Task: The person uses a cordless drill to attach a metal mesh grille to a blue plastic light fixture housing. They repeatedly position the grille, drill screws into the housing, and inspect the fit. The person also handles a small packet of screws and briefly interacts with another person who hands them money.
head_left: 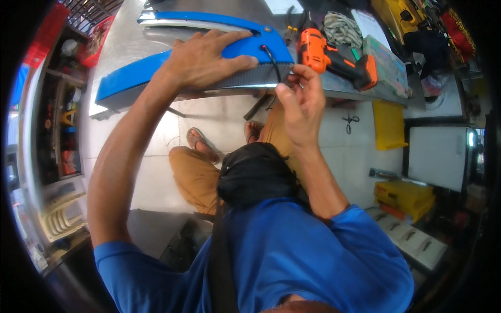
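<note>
A long blue housing (130,81) with a dark ribbed side lies on the metal table's near edge. My left hand (201,58) rests flat on top of it, fingers spread, pressing on its blue surface. From a hole near the housing's right end a thin black cable (274,62) comes out and bends toward me. Just off that end, my right hand (302,99) is closed in a pinch on the cable's end; the thumb and fingers hide the tip. An orange and black cordless drill (314,49) lies right beside my right hand.
The metal table (119,44) also bears pliers (292,26), a bundled pale cord (342,29) and a clear plastic box (386,65). Scissors (350,123) lie on the tiled floor. A yellow panel (389,125) stands at the right, shelves at the left.
</note>
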A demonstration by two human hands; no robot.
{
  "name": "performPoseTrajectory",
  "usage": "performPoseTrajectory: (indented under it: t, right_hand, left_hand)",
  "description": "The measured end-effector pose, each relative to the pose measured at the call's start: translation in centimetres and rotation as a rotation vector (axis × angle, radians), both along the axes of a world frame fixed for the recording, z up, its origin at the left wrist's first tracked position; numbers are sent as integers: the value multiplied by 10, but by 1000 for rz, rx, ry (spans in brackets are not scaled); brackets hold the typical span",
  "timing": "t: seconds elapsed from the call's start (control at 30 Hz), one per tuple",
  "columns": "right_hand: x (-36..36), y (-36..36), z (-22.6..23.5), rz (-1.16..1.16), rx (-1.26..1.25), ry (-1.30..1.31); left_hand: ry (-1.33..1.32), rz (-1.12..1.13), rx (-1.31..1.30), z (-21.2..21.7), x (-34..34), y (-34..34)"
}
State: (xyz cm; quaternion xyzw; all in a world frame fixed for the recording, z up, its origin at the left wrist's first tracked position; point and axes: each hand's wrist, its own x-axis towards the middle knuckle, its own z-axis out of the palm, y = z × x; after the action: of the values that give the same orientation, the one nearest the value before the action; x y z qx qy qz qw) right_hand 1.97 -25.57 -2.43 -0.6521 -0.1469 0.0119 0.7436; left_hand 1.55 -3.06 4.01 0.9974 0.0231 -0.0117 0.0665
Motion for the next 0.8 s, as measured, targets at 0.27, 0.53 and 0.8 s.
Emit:
performPoseTrajectory:
  t: [0.27,0.53,0.8]
  right_hand:
    - [16,-14,6,-9,-155,-92]
    - [51,-76,17,-200,-735,-829]
    - [148,-70,53,152,-1451,-354]
  left_hand:
    - [-41,-2,25,-9,3,4]
    - [-86,-123,-109,-4,-4,9]
    - [-226,-252,-3,-4,2,-27]
